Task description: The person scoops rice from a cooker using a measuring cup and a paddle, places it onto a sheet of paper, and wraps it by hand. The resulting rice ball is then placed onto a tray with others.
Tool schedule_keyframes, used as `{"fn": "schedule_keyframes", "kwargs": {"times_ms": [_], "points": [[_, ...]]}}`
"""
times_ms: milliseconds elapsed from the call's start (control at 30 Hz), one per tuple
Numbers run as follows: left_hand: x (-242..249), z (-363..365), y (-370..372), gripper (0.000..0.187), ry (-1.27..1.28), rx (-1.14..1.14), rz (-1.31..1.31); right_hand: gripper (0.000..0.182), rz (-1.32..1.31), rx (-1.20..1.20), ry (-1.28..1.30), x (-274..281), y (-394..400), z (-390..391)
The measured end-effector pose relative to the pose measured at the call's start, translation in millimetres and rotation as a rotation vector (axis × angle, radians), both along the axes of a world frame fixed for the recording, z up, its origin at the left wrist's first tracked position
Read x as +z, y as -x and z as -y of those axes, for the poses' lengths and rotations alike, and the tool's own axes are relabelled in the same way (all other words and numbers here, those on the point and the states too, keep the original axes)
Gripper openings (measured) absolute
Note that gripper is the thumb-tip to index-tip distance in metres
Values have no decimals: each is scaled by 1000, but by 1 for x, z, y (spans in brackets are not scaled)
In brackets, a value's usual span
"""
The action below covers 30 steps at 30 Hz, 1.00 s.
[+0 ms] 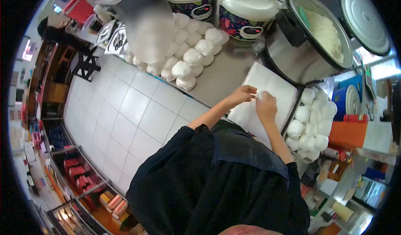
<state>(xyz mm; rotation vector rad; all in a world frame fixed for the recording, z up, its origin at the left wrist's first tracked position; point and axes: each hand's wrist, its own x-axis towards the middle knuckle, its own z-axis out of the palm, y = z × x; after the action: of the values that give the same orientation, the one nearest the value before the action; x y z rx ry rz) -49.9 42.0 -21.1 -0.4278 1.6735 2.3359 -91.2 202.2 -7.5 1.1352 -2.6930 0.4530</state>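
A stack of white paper sheets (267, 105) lies on the grey counter before me. Over its left part is my left hand (242, 96), its fingers apart and nothing in them. My right hand (266, 104) is above the middle of the stack, fingers curled together around something small, whitish and blurred that I cannot make out. Several round white wrapped bundles (193, 57) are piled on the counter to the left, and more white bundles (309, 126) sit just right of the paper.
Two patterned cookers (249, 5) stand at the back. A large steel pot (288, 59) holding white rice (323, 32) is at the back right. A blurred person-like shape overlaps the left bundles. Tiled floor (138, 109) lies left of the counter (221, 72).
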Motion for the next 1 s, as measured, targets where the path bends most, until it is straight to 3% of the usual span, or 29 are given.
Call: {"fn": "schedule_keyframes", "kwargs": {"times_ms": [67, 100, 133, 200, 233, 300, 367, 433, 500, 567, 633, 700, 767, 800, 867, 933, 1000], "points": [[9, 21, -28, 42, -39, 118, -208, 55, 313, -300, -80, 34, 21, 15], [18, 35, -46, 40, 126, 238, -205, 55, 308, -292, -77, 39, 33, 16], [26, 51, -63, 38, 291, 356, -208, 50, 656, -383, 171, 45, 49, 16], [16, 86, -93, 37, 392, 598, -225, 39, 1237, -451, 664, 46, 77, 25], [23, 99, -105, 34, 420, 689, -194, 39, 1225, -446, 674, 48, 85, 38], [36, 121, -124, 31, 485, 819, -137, 34, 1686, -248, 1014, 55, 92, 85], [41, 135, -130, 30, 526, 851, -131, 33, 1565, -82, 945, 35, 103, 150], [40, 142, -135, 28, 510, 923, -201, 31, 1468, 33, 1146, 33, 96, 220], [44, 141, -141, 28, 556, 916, -199, 27, 1290, 52, 1189, 16, 94, 274], [50, 140, -148, 28, 606, 907, -189, 25, 986, 3, 1009, 25, 79, 297], [58, 136, -152, 27, 671, 953, -135, 21, 999, -12, 898, 16, 75, 306], [63, 140, -147, 23, 814, 1002, -172, 17, 196, -73, 856, 19, 58, 302], [77, 147, -129, 24, 993, 973, -216, 18, 114, -112, 759, 28, 58, 296], [89, 149, -111, 22, 1107, 928, -248, 20, 205, -104, 721, 31, 60, 294], [98, 165, -66, 34, 1328, 673, -364, 21, 245, -84, 756, 47, 67, 279], [97, 179, -10, 44, 1370, 563, -493, 22, 157, -81, 828, 106, 74, 244], [90, 186, 35, 74, 1856, 291, -345, 22, 219, 86, 950, 183, 79, 182]]}}
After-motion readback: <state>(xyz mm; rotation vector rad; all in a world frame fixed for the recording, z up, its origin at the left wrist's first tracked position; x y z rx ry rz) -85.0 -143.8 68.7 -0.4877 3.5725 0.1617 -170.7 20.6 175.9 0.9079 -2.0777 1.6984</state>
